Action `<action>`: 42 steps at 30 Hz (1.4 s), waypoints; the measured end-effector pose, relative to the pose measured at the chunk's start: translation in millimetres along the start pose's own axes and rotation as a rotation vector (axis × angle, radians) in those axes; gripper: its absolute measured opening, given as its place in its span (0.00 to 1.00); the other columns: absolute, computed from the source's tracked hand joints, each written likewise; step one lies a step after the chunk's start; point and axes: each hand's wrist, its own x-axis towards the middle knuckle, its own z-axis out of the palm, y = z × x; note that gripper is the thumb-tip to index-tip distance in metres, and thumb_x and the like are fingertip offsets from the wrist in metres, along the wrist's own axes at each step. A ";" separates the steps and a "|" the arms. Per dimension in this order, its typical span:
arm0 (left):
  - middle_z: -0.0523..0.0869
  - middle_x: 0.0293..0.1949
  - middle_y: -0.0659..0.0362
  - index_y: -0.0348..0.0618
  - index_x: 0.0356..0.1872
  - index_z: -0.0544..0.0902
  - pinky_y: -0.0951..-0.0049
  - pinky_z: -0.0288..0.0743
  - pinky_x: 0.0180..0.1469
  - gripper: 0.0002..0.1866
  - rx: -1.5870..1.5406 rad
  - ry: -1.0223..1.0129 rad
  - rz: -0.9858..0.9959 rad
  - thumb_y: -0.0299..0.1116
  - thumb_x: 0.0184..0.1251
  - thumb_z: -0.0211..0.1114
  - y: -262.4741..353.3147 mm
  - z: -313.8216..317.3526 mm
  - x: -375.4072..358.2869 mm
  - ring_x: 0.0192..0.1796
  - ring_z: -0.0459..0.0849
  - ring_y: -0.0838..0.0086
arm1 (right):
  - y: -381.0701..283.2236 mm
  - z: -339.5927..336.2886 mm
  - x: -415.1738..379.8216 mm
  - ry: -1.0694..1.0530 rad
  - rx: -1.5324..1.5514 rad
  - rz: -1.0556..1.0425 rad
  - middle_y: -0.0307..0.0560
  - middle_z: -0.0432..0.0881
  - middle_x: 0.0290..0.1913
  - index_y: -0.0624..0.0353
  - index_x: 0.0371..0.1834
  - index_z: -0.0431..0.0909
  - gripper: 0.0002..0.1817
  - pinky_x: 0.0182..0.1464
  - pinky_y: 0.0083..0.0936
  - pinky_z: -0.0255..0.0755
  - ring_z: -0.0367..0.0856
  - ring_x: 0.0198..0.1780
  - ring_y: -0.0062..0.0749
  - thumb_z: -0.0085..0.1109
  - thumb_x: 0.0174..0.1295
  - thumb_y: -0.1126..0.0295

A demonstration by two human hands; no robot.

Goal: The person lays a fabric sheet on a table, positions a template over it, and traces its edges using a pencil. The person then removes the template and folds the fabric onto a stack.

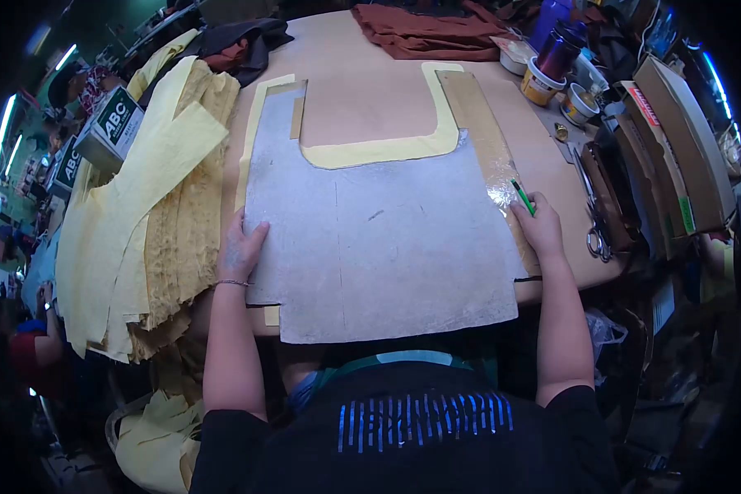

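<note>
The curled left hand (243,249) clasps a flat grey notched board (395,243), apparently steadying it over pale-yellow sheeting (379,151), while the right hand (538,226) pinches a slim green pen (522,198).

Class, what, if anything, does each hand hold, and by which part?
Right hand: a green pen, by its near end. Left hand: thumb over the left edge of the grey panel; whether it grips is unclear.

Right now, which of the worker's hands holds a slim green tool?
The right hand, at the brown strip, holds the green tool; the left hand, at the edge of the grey panel, shows none.
</note>
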 end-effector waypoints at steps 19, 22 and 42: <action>0.77 0.44 0.46 0.28 0.52 0.65 0.71 0.67 0.50 0.27 -0.015 0.049 0.038 0.34 0.53 0.60 -2.2 3.1 -3.5 0.47 0.76 0.65 | -2.2 3.3 -5.0 0.046 -0.051 -0.074 0.63 0.77 0.33 0.65 0.37 0.71 0.20 0.39 0.40 0.69 0.75 0.37 0.55 0.55 0.52 0.57; 0.77 0.44 0.46 0.28 0.53 0.65 0.72 0.67 0.50 0.28 -0.107 0.015 0.033 0.34 0.53 0.60 -8.1 3.5 -0.9 0.46 0.76 0.65 | 1.6 5.6 -3.1 0.067 -0.054 -0.094 0.63 0.77 0.32 0.65 0.37 0.71 0.20 0.39 0.39 0.69 0.75 0.37 0.55 0.55 0.53 0.57; 0.74 0.49 0.49 0.29 0.55 0.63 0.75 0.64 0.53 0.29 -0.155 -0.198 -0.158 0.35 0.54 0.60 -42.7 -18.1 45.1 0.51 0.73 0.70 | -20.4 15.0 17.5 0.046 -0.045 -0.057 0.60 0.77 0.28 0.66 0.33 0.73 0.20 0.37 0.37 0.69 0.76 0.34 0.51 0.59 0.48 0.58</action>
